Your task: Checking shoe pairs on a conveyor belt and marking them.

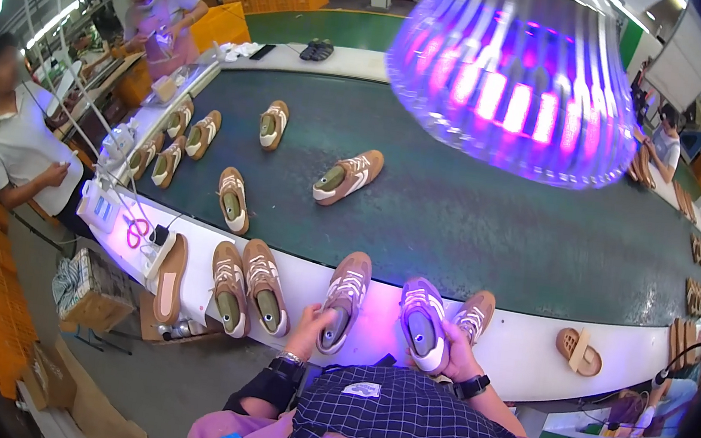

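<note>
My left hand grips the heel end of a tan sneaker with white laces and a green lining, standing on the white ledge. My right hand is closed around the heel of a matching sneaker, tinted purple by the light. Both toes point away from me. Just right of that hand, another tan sneaker is partly hidden. A pair, a left sneaker and a right sneaker, stands on the ledge to my left.
A dark green conveyor belt carries several sneakers beyond the ledge. A ribbed lamp hangs at upper right. Red scissors and a brown sole-shaped piece lie left; a sandal lies right. Several people stand or sit around the belt.
</note>
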`<state>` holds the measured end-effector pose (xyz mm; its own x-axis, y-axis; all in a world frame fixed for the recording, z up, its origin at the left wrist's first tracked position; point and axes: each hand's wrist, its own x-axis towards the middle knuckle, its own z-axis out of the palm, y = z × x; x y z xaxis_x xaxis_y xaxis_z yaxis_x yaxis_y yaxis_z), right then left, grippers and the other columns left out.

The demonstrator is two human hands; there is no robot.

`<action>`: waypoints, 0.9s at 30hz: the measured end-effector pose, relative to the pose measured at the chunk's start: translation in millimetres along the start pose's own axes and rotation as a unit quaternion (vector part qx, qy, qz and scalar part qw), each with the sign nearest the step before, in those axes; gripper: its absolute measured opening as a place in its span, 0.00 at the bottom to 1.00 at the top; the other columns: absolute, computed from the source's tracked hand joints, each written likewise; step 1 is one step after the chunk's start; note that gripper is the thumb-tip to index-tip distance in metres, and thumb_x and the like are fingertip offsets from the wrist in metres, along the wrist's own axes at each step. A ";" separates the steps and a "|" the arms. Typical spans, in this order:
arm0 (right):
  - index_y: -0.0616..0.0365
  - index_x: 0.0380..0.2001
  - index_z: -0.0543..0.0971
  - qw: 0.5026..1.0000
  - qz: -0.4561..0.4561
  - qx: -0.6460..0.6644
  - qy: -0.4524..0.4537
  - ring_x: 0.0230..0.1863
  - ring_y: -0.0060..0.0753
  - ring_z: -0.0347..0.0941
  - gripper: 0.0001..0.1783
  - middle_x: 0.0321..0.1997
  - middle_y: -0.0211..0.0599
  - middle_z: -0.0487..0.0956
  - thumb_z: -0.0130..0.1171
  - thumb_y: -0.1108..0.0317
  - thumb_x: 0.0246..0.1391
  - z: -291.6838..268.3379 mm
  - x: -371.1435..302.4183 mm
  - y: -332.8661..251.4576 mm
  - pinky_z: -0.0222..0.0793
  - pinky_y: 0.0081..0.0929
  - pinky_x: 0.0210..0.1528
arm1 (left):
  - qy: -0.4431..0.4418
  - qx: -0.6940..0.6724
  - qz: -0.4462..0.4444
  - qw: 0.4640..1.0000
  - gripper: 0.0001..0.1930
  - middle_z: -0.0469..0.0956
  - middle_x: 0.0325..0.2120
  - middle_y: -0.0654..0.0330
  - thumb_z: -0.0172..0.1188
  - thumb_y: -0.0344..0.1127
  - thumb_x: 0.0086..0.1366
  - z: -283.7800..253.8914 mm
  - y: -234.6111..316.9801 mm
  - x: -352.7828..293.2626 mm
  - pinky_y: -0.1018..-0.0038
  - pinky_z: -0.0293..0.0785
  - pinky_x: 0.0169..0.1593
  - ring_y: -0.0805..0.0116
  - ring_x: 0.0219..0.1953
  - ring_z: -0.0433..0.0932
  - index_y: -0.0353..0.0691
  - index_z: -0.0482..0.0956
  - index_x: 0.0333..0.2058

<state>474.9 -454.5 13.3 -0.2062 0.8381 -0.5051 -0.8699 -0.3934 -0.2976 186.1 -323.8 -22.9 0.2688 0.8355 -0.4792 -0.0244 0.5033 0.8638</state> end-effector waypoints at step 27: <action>0.63 0.54 0.64 0.991 -0.081 -0.019 0.105 0.43 0.60 0.73 0.32 0.45 0.52 0.73 0.41 0.47 0.56 24.1 29.0 28.2 0.72 0.54 0.44 | 0.087 0.033 0.150 0.984 0.33 0.71 0.40 0.52 0.58 0.22 0.42 -143.0 178.5 267.4 0.65 0.72 0.45 0.56 0.41 0.73 0.39 0.61 0.51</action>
<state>433.7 -432.2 9.8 0.0368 0.7958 -0.6045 -0.8654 -0.2771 -0.4174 115.9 21.0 -19.2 0.0906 0.9725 -0.2146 -0.0138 0.2167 0.9761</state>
